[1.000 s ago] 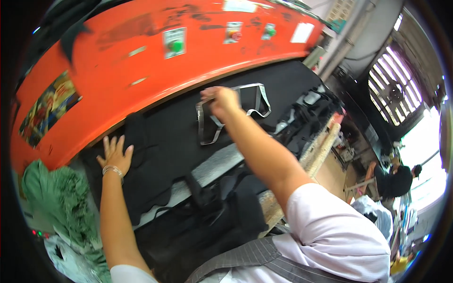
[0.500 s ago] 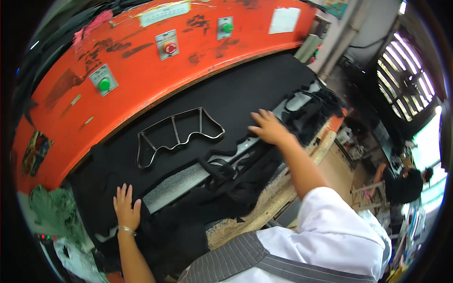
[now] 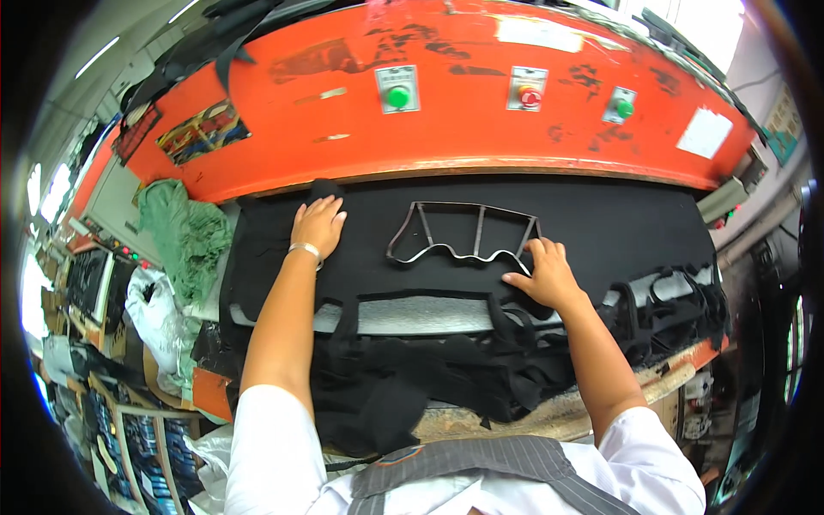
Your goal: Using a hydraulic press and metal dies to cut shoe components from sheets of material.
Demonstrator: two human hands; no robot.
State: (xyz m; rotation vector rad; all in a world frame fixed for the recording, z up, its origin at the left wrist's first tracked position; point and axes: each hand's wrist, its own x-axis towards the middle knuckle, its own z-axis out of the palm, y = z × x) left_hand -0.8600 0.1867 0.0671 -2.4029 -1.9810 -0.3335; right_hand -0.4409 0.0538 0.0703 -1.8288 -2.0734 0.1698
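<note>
A steel-strip cutting die (image 3: pixel 479 256) with a wavy near edge and cross bars lies on black sheet material (image 3: pixel 386 206). My right hand (image 3: pixel 551 276) is at the die's right end, its thumb and fingers closed about that corner. Farther left, my left hand (image 3: pixel 318 227) rests flat on the black material, fingers stretched out, holding nothing. Black offcuts with cut-out gaps (image 3: pixel 403 378) hang over the near edge, and a grey metal strip (image 3: pixel 421 317) shows through the gaps.
Behind the material rises an orange machine beam (image 3: pixel 463 129) with green buttons and a red one. Green netting (image 3: pixel 183 232) and a white plastic bag (image 3: pixel 154 300) are at the left. More black scraps (image 3: pixel 678 300) lie at the right.
The view has swung left and levelled. My left hand has moved farther onto the material, toward the beam. My right hand has come from beyond the die to its right end and closed there.
</note>
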